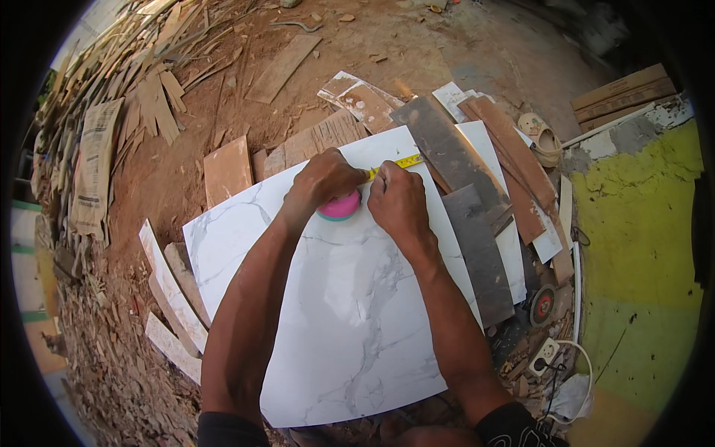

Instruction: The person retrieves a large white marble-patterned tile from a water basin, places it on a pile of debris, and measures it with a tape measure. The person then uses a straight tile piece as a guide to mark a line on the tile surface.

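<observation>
A large white tile with grey marbling lies in front of me. Across its far edge, near the far right corner, stretches the yellow blade of a tape measure. My left hand is closed round the near-left end of that tape; its case is mostly hidden by the fingers. Below this hand, a round pink thing with a teal rim rests on the tile, partly covered. My right hand is curled into a fist against the blade, and what its fingertips pinch, if anything, cannot be seen.
Cut tile pieces are stacked on the right, by an angle grinder's disc and a white power socket with cords. A yellow-green wall stands at far right. Wood strips and a sack lie left.
</observation>
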The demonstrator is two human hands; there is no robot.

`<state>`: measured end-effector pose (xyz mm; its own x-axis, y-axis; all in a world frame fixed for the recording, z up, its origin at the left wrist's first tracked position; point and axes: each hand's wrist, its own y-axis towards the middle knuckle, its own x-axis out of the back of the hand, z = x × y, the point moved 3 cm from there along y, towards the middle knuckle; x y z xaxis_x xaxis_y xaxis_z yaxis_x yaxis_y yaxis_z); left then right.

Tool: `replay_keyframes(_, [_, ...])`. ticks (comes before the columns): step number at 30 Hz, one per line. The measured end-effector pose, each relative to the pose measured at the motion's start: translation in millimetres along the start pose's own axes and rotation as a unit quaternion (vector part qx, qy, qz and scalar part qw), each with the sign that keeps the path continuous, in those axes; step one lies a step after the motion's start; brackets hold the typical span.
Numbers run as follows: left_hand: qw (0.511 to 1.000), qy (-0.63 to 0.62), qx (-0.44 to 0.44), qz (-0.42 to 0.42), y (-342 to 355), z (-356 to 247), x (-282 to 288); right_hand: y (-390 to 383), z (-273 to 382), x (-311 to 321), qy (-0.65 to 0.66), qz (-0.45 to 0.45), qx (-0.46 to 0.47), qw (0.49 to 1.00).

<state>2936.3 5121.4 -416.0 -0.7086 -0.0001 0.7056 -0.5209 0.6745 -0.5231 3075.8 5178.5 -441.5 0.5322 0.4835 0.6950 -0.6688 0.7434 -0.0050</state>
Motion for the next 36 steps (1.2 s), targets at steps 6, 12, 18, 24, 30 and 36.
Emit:
replay_keyframes(6, [1.0, -0.006, 0.008, -0.011, 0.8, 0.4, -0.9, 0.5, -0.5, 0.9, -0.011, 0.02, -0.002, 1.0])
replay_keyframes(12, [1.0, -0.005, 0.01, -0.01, 0.5, 3.0, -2.5, 0.2, 1.0, 0.2, 0.001, 0.023, -0.012, 1.0])
replay_keyframes(18, [1.0, -0.007, 0.016, 0.003, -3.3, -2.8, 2.0, 0.0, 2.4, 2.2, -0.012, 0.037, -0.009, 0.999])
replay_keyframes(24, [1.0, -0.01, 0.0, -0.003, 1.6, 2.6, -1.2, -1.0, 0.8, 1.7, -0.011, 0.041, -0.025, 0.999])
replay_keyframes(30, [1.0, -0.006, 0.016, -0.005, 1.1, 2.1, -1.1, 0.1, 3.6, 1.6, -0.015, 0.017, -0.008, 1.0])
replay_keyframes(36, [0.999, -0.011, 0.036, -0.007, -4.8, -3.9, 1.6, 1.5, -0.3, -0.2, -0.015, -0.042, 0.049, 0.998])
